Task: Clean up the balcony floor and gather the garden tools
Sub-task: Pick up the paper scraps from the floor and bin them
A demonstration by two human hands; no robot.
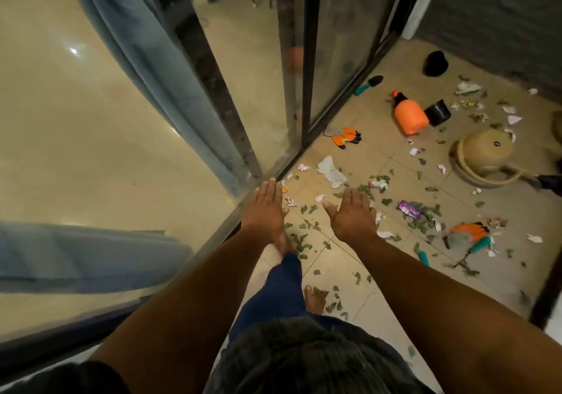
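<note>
While both hands hover, fingers straight, holding nothing, orange sprayer lies well beyond.

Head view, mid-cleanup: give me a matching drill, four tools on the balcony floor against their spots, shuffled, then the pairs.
Things:
1. orange spray bottle
2. teal-handled trowel
3. beige watering can
4. orange glove

Places:
A. close to the corner of the door frame
B. lying on its side against a black pot
C. far right, past the scattered paper
D. along the glass door track, farthest back

Pairs: 1-B, 2-D, 3-C, 4-A
</note>
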